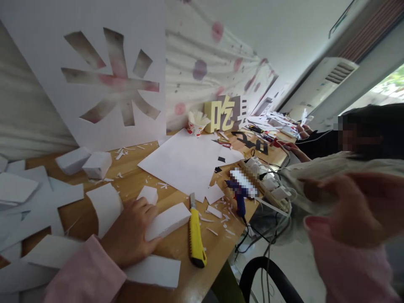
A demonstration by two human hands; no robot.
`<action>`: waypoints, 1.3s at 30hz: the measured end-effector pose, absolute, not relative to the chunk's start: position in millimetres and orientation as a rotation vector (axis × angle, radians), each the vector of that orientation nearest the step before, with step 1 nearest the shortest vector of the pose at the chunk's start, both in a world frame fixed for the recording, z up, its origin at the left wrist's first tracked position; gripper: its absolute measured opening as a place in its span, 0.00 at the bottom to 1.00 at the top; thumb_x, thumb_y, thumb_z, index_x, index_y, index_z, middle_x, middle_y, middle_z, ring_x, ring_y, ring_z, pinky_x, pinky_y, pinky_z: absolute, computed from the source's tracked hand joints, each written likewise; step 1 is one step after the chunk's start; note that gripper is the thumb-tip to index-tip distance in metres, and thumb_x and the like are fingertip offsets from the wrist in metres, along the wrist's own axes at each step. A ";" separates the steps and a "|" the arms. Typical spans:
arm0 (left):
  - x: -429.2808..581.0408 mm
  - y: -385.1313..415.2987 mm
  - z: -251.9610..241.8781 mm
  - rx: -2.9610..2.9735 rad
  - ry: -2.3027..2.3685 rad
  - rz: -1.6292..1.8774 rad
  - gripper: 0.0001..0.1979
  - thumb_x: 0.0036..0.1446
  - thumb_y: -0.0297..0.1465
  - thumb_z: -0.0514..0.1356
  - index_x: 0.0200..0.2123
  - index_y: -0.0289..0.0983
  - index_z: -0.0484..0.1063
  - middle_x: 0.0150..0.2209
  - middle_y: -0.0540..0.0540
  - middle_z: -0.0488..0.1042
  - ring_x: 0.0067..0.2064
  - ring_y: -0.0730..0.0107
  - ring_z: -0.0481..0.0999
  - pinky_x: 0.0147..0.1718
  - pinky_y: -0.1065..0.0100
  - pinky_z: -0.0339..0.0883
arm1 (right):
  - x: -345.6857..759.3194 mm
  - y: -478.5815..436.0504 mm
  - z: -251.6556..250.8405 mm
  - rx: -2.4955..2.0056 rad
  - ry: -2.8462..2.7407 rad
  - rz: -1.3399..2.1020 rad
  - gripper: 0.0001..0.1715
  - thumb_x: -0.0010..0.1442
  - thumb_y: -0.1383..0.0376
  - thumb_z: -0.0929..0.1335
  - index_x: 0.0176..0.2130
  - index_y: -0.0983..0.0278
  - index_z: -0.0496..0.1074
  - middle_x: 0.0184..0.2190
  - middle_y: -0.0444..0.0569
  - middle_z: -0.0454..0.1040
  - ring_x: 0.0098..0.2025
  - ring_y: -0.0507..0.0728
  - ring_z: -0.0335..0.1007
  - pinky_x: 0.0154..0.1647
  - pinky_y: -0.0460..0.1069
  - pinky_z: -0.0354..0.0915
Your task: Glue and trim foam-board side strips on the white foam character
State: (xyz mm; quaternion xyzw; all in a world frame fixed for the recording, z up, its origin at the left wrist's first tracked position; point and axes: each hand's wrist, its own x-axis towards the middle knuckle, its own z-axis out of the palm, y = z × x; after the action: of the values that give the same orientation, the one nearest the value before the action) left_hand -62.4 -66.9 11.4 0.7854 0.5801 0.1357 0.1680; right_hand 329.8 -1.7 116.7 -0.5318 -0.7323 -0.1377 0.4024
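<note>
My left hand [134,231] lies on the table with its fingers and thumb closed round the end of a long white paper block [168,221]. A smaller white block [147,194] sits just beyond its fingertips, and a flat white strip [154,270] lies under the wrist. To the right of the held block is a yellow utility knife [196,235] with its blade out. My right hand [355,206] is raised off the table at the right, blurred by motion; I cannot make out anything in it.
A white board with a cut-out character [139,105] leans at the back. White paper [186,160], a glue gun [239,198], a power strip [277,189] with cables and a paper cup [196,124] are on the table. A co-worker [328,143] sits at the right. A black chair [268,263] stands below.
</note>
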 end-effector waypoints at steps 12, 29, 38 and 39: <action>-59.8 -67.6 13.1 2.244 1.682 0.334 0.13 0.44 0.35 0.63 0.34 0.36 0.68 0.38 0.41 0.69 0.44 0.53 0.64 0.46 0.53 0.59 | 383.8 115.0 -30.3 -1.677 -2.162 0.238 0.53 0.48 0.53 0.72 0.63 0.69 0.50 0.50 0.67 0.72 0.52 0.72 0.71 0.52 0.65 0.64; -57.0 -70.8 17.8 2.222 1.721 0.293 0.12 0.43 0.35 0.62 0.32 0.37 0.66 0.37 0.42 0.67 0.43 0.55 0.64 0.45 0.56 0.58 | 379.2 150.2 -44.0 -1.711 -2.125 0.388 0.64 0.40 0.53 0.76 0.65 0.72 0.46 0.55 0.69 0.65 0.52 0.70 0.70 0.52 0.61 0.65; -56.4 -70.4 17.9 2.247 1.724 0.336 0.11 0.43 0.34 0.62 0.30 0.37 0.65 0.36 0.43 0.67 0.41 0.57 0.65 0.42 0.56 0.60 | 376.0 150.2 -44.2 -1.741 -2.118 0.298 0.49 0.39 0.55 0.76 0.55 0.70 0.59 0.49 0.64 0.69 0.51 0.70 0.69 0.52 0.63 0.64; -56.6 -70.4 17.5 2.252 1.719 0.342 0.11 0.43 0.34 0.62 0.29 0.38 0.65 0.36 0.43 0.67 0.41 0.56 0.65 0.42 0.56 0.60 | 375.2 148.7 -42.8 -1.743 -2.115 0.289 0.48 0.39 0.55 0.76 0.55 0.69 0.60 0.48 0.63 0.71 0.50 0.70 0.70 0.51 0.63 0.64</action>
State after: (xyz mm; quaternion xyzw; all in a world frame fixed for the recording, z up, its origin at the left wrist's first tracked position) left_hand -56.6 -70.4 17.5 0.7810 0.5961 0.1186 0.1435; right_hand 375.2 148.7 -42.8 -0.6207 -0.7533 0.1030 0.1916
